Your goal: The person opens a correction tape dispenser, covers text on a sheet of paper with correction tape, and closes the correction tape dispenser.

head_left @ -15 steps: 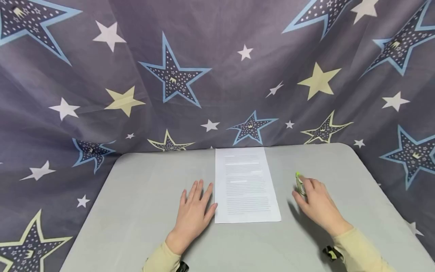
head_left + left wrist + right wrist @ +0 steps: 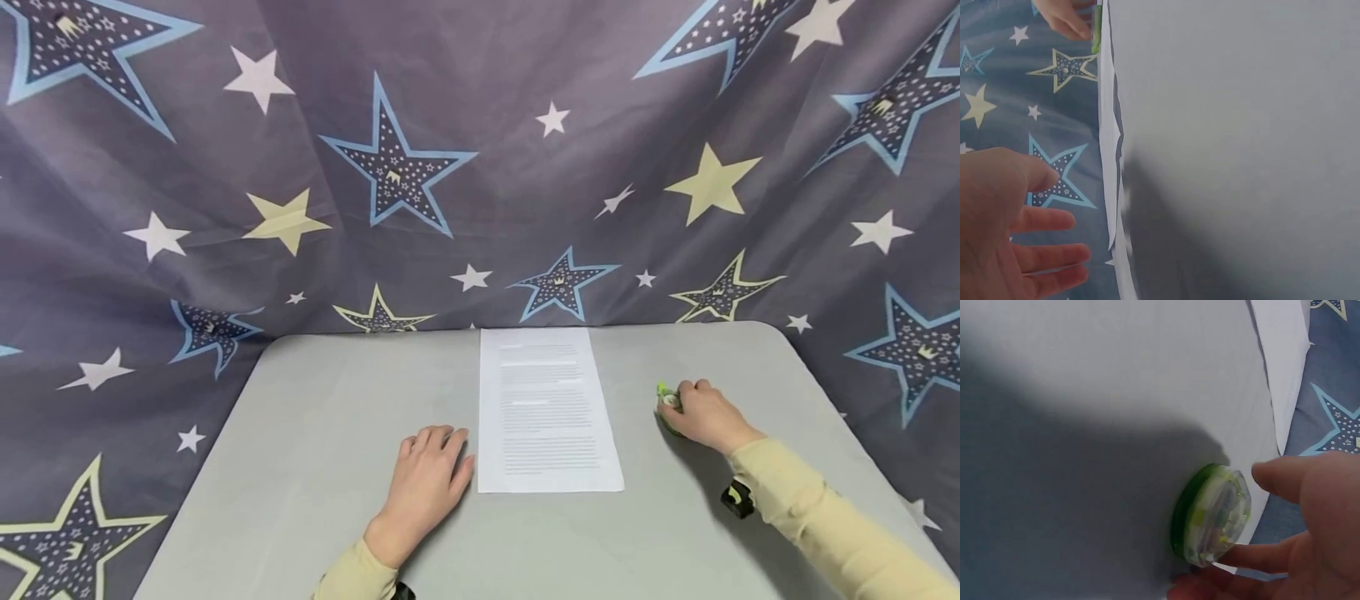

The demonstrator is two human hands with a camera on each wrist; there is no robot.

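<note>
Beside paper (image 2: 551, 412), the left hand (image 2: 423, 479) is relaxed; the slack right hand (image 2: 708, 417) touches a green disc (image 2: 1211, 515)

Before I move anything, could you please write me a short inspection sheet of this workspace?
Surface: grey table, smooth, with shadows by both arms.
Work items: white printed sheet near the middle, reaching the far edge; small green and transparent plastic case to its right.
Clutter: nothing seen.
Left hand: just left of the sheet, fingers relaxed, holding nothing.
Right hand: fingers at the case, thumb slightly apart from it in the right wrist view; firmness of hold cannot be told.
Cables: nothing seen.
Surroundings: dark star-patterned fabric behind the table and along both sides.
</note>
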